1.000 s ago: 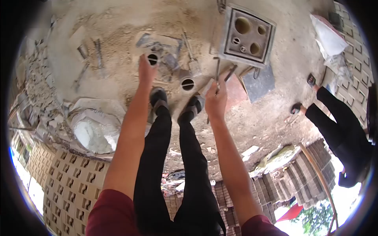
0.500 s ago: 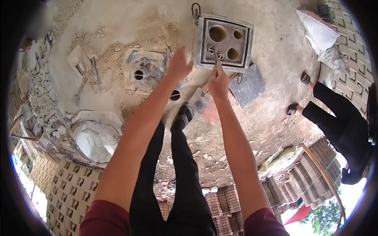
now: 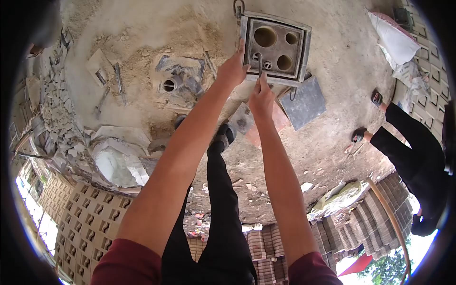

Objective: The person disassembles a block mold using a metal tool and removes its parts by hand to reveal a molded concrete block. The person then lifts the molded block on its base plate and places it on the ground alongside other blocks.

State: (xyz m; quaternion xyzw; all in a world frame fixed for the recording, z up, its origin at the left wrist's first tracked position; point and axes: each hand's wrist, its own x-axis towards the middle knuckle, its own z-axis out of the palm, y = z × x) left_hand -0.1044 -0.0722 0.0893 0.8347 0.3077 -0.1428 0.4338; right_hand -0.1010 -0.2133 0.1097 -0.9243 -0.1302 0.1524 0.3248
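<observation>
A square metal mould frame (image 3: 306, 57) lies on the ground at top centre, holding a plate (image 3: 273, 50) with several round holes. My left hand (image 3: 232, 69) is at the frame's lower left corner, its fingers along the left side; whether they grip it cannot be made out. Below the frame's lower edge, my right hand (image 3: 261, 97) is closed round a thin dark metal rod (image 3: 260, 64), whose far end reaches over the plate near the small slotted holes.
A round slotted pipe piece (image 3: 169, 85) lies in rubble at left centre. A dark slab (image 3: 304, 102) lies right of my right hand. Another person's legs (image 3: 403, 137) are at the right. An open white sack (image 3: 116, 164) is at lower left, and brick stacks (image 3: 375, 213) at lower right.
My left hand has moved from the round piece up and right to the frame's corner. My right hand has moved up, bringing the rod over the plate. The view has shifted.
</observation>
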